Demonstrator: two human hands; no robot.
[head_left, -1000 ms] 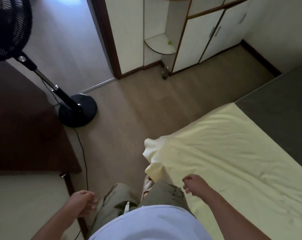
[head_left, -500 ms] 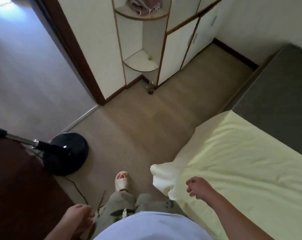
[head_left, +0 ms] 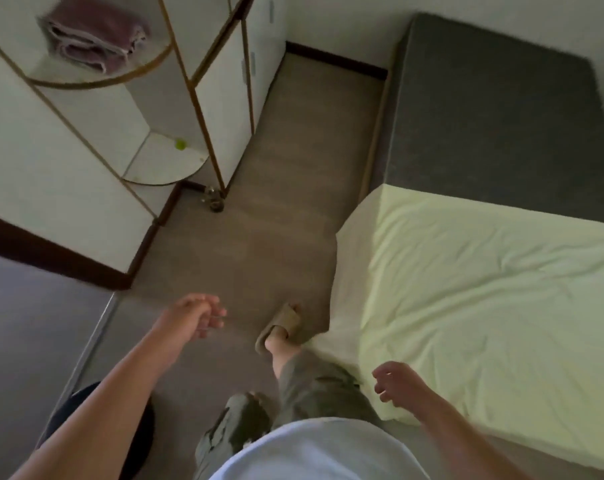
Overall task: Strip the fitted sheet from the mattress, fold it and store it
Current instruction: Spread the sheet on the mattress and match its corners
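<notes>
head view looks down at a bed in dim light. the fitted sheet (head_left: 466,289), pale yellow, soft and creased in long shallow folds, covers the nearer part of the mattress (head_left: 494,109); the far part lies bare, a flat grey slab with a fine woven look and square edges. at the near corner the sheet hangs loose and rumpled down the side, beside the person's leg in olive trousers.

the left hand (head_left: 193,318) is held out over the floor (head_left: 259,237), its fingers (head_left: 214,323) loosely spread and holding nothing. the right hand (head_left: 397,382) hovers by the sheet's near edge, fingers slack and half curled, gripping nothing; i cannot tell whether it touches the cloth.

a beige sandal (head_left: 286,322) stands on the matte wood-grain floor just beside the bed. across the floor is a white cupboard (head_left: 220,109) with thin wood-coloured trim and rounded open shelves; a folded plum-coloured cloth (head_left: 92,39) lies on the upper one, a small green thing (head_left: 180,144) on the lower. a round black base (head_left: 141,438) shows under the left arm.
</notes>
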